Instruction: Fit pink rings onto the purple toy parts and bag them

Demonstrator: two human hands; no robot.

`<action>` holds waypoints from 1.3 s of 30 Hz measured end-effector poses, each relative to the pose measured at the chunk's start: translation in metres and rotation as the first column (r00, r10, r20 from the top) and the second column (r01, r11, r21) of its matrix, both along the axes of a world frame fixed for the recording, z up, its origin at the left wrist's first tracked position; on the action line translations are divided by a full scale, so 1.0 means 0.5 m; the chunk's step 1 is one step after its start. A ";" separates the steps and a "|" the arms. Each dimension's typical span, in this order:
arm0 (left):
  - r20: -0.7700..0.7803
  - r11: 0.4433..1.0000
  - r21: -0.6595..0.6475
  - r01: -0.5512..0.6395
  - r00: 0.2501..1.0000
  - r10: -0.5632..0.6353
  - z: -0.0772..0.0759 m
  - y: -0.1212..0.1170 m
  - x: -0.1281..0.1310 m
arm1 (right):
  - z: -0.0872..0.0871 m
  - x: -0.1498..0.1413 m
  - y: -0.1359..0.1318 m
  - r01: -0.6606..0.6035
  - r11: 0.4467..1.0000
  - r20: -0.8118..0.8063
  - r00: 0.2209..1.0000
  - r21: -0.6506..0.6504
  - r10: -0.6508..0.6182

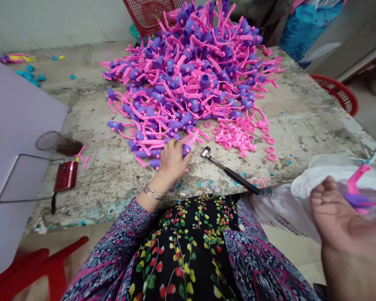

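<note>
My left hand (pixel 172 161) is at the near edge of a large heap of pink-and-purple plastic pieces (pixel 191 79), its fingers curled down over one of them. A purple end of that piece (pixel 186 149) shows beside the thumb. At the far right, my right hand (pixel 338 217) is turned palm up with its fingers stretched out, somewhat blurred. Just beyond it, above a white plastic bag (pixel 313 175), is another pink-and-purple piece (pixel 359 198); no fingers close around it. A small hammer with a black handle (pixel 228 169) lies right of my left hand.
Loose pink rings (pixel 235 136) lie in front of the heap. On the left are a drinking glass on its side (pixel 58 143), a dark red box-like object (pixel 65 175) and a pale panel (pixel 15 159). Red baskets (pixel 336 94) and a red stool (pixel 50 267) stand around the worn table (pixel 90 184).
</note>
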State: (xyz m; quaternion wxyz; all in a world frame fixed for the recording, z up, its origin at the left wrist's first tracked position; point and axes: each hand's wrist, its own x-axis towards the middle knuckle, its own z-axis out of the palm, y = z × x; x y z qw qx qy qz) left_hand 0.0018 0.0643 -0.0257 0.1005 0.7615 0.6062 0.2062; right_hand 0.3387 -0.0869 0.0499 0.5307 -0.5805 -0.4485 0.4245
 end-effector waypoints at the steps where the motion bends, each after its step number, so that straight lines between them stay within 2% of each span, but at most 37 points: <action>1: -0.091 1.000 -0.010 0.006 0.996 -0.007 -0.003 0.004 0.003 | -0.006 -0.012 0.002 -0.002 1.000 -0.014 1.000 0.000 0.002; 4: -0.198 0.999 -0.039 0.035 0.979 -0.042 -0.013 0.010 0.011 | -0.033 -0.065 0.021 -0.017 1.000 -0.072 0.997 -0.017 0.015; 8: -0.069 0.994 -0.015 0.104 0.992 -0.105 -0.022 0.006 -0.001 | -0.073 -0.145 0.059 -0.017 0.999 -0.173 0.985 -0.050 0.009; 9: -0.014 0.993 0.014 0.114 0.993 -0.114 -0.020 0.001 -0.007 | -0.080 -0.165 0.072 -0.040 0.998 -0.127 0.991 -0.040 0.035; 11: 0.093 0.988 0.093 0.126 0.987 -0.135 -0.006 -0.017 -0.018 | -0.089 -0.207 0.103 -0.137 0.990 0.134 0.982 0.045 0.130; 13: 0.170 0.976 0.162 0.149 0.970 -0.176 0.019 -0.042 -0.024 | -0.094 -0.246 0.139 -0.273 0.939 0.473 0.869 0.210 0.147; 15: 0.225 0.964 0.175 0.198 0.946 -0.235 0.049 -0.070 -0.026 | -0.097 -0.275 0.174 -0.393 0.870 0.712 0.699 0.297 0.073; 17: 0.300 0.957 0.132 0.260 0.909 -0.289 0.078 -0.094 -0.026 | -0.101 -0.293 0.199 -0.486 0.819 0.830 0.557 0.305 0.021; 19: 0.415 0.958 0.053 0.283 0.866 -0.279 0.100 -0.111 -0.027 | -0.108 -0.300 0.212 -0.549 0.779 0.861 0.509 0.303 0.024; 20: 0.473 0.956 0.011 0.294 0.841 -0.264 0.107 -0.115 -0.028 | -0.111 -0.300 0.214 -0.566 0.764 0.850 0.525 0.310 0.044; 22: 0.564 0.936 -0.056 0.347 0.785 -0.257 0.112 -0.119 -0.031 | -0.119 -0.298 0.210 -0.560 0.758 0.788 0.608 0.334 0.102; 24: 0.617 0.910 -0.096 0.404 0.741 -0.264 0.104 -0.118 -0.031 | -0.127 -0.296 0.200 -0.527 0.775 0.705 0.692 0.349 0.153; 26: 0.656 0.900 -0.131 0.416 0.717 -0.236 0.087 -0.116 -0.026 | -0.133 -0.295 0.190 -0.504 0.795 0.648 0.737 0.338 0.192; 31: 0.747 0.901 -0.189 0.390 0.653 -0.126 0.055 -0.122 0.004 | -0.146 -0.299 0.174 -0.501 0.823 0.604 0.753 0.268 0.262; 36: 0.827 0.908 -0.185 0.375 0.559 -0.063 0.057 -0.130 0.019 | -0.154 -0.294 0.170 -0.535 0.813 0.633 0.717 0.231 0.292; 38: 0.815 0.920 -0.200 0.336 0.579 -0.034 0.062 -0.131 0.016 | -0.148 -0.289 0.168 -0.528 0.819 0.622 0.725 0.227 0.295; 39: 0.787 0.928 -0.202 0.313 0.616 -0.037 0.064 -0.131 0.013 | -0.141 -0.285 0.166 -0.515 0.829 0.606 0.737 0.217 0.299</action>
